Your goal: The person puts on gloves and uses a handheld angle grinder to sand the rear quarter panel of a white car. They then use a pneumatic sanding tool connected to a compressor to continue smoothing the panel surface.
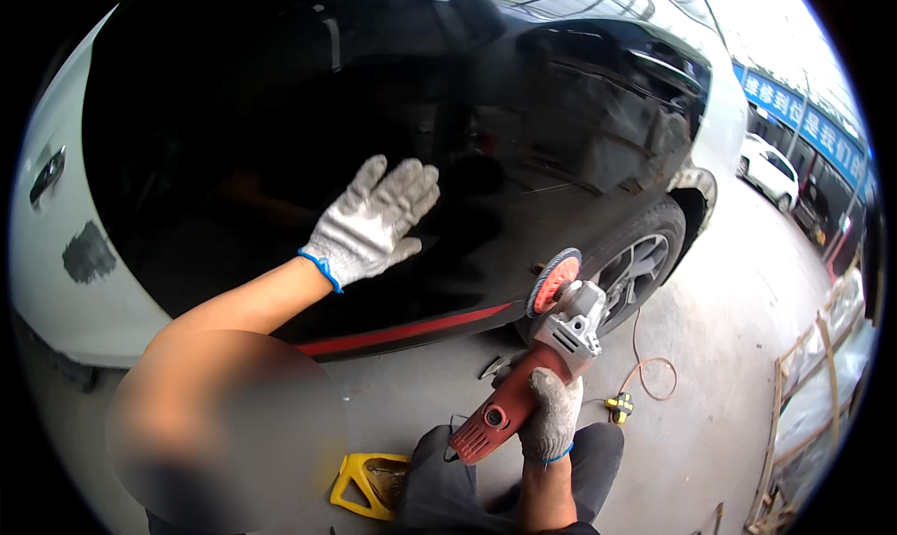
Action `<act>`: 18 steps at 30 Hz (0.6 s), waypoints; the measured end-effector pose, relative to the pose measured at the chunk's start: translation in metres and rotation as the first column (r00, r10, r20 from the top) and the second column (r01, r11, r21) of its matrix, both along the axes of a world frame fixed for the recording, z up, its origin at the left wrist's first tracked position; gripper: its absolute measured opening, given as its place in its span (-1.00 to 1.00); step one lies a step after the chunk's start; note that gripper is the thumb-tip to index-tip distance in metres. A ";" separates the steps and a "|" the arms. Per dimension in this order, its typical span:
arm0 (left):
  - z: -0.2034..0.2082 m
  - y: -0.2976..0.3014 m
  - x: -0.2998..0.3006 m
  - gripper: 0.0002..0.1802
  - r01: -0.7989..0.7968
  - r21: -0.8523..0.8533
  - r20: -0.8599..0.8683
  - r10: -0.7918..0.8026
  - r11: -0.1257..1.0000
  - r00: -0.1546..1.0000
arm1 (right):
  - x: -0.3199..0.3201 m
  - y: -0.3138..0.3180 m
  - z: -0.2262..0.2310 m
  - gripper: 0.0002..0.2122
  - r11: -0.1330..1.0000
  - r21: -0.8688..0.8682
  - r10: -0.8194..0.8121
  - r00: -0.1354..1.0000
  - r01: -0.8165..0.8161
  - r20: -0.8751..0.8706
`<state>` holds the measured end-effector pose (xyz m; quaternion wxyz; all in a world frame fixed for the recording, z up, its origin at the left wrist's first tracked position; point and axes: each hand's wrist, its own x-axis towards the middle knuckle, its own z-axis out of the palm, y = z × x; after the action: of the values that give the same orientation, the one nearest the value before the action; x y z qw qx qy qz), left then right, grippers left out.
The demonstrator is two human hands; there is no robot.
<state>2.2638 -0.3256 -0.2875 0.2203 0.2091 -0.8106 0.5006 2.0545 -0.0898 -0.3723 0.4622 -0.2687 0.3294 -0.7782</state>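
My left hand point(374, 222), in a grey-white knit glove with a blue cuff, lies with fingers stretched against the dark, glossy car door point(224, 133). In my right hand point(553, 415), gloved the same way, is a red and silver angle grinder point(523, 385), gripped round its body. Its round disc point(554, 283), with a red backing and dark rim, points up toward the lower rear part of the door. Whether the disc touches the door or spins, I cannot tell. Below the door runs a red strip point(402, 333) along the sill.
Right of the grinder is the car's wheel point(640, 264). A cable point(654, 385) loops on the floor beside a yellow and black connector point(619, 406). By my knee sits a yellow stool point(360, 488). A wooden-framed crate point(818, 385) stands at right. A grey patch point(90, 253) marks the white panel at left.
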 end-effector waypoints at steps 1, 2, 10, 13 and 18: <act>0.020 0.002 -0.015 -0.11 -0.021 0.127 -0.035 0.025 0.992 0.999 | -0.003 0.000 0.000 -0.54 1.000 -0.009 -0.014 1.000 0.014 0.001; 0.045 0.007 -0.027 -0.10 -0.052 0.110 -0.076 0.060 0.993 0.995 | -0.002 0.000 -0.004 -0.55 1.000 -0.012 -0.012 1.000 0.012 0.013; -0.019 0.009 -0.070 -0.17 -0.056 0.178 0.040 0.049 0.983 0.998 | -0.003 -0.007 0.000 -0.54 0.995 -0.050 -0.083 0.988 0.091 0.133; -0.081 -0.004 -0.063 -0.19 0.020 0.114 0.202 -0.042 0.993 0.978 | -0.014 -0.005 0.002 -0.52 0.995 -0.034 -0.086 0.984 0.093 0.159; -0.037 -0.007 -0.101 -0.18 0.048 0.294 0.177 -0.103 0.955 0.979 | -0.035 0.002 -0.024 -0.54 0.986 0.017 -0.165 0.975 0.165 0.147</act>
<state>2.1624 -0.3323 -0.3241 0.1280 0.1589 -0.8997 0.3859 2.0195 -0.0880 -0.3964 0.4198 -0.1809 0.3172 -0.8309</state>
